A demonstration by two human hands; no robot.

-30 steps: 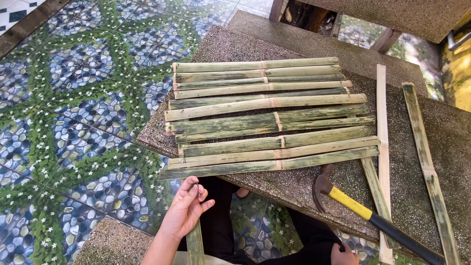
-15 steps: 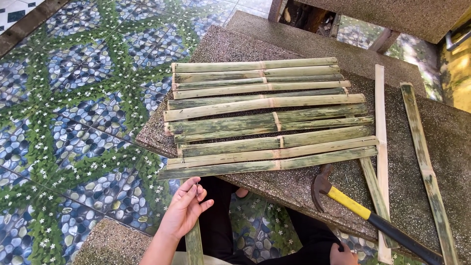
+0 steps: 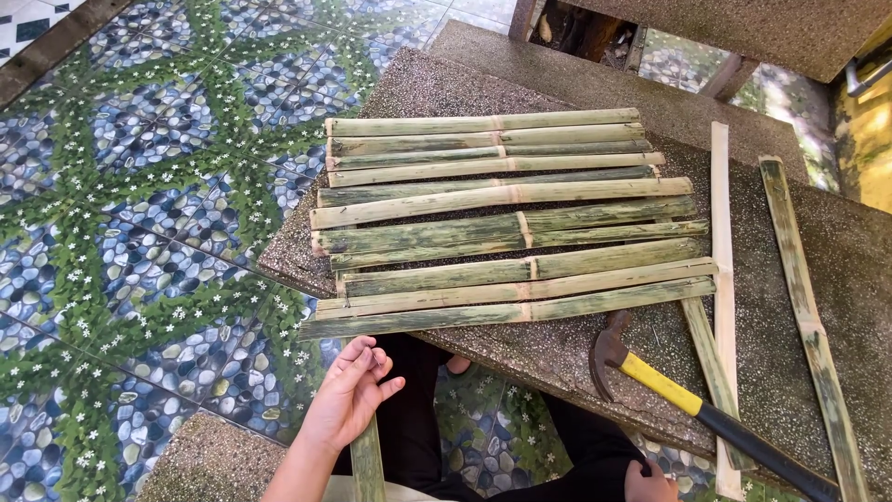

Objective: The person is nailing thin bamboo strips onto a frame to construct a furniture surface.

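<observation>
— Stone worktop (image 3: 576,358), is it? Speckled and rough?

— Yes, a grey pebble-dash slab, with a second slab (image 3: 520,70) stepped up behind it. The floor (image 3: 139,186) to the left is tiled with blue pebbles, green leaves and small white flowers.

— Where do the bamboo slats (image 3: 506,218) lie?

— Side by side across the slab, about a dozen of them, their left ends jutting past its edge over the floor. They rest on a crosswise strip (image 3: 369,460) that runs down toward the person's lap.

— And the left hand (image 3: 348,395)?

— Just below the nearest slat, over that strip. Its fingers (image 3: 364,358) are loosely curled, thumb and forefinger tips close together; whether they pinch something small I cannot tell.

— The right hand (image 3: 650,483)?

— Only its knuckles show at the bottom edge, so its fingers are hidden. It sits near the black grip of a hammer (image 3: 692,404) with a yellow shaft, whose claw head lies on the slab just beside the nearest slat.

— Anything else?

— A pale strip (image 3: 723,279) and a greenish one (image 3: 808,316) lie lengthwise at the right
</observation>
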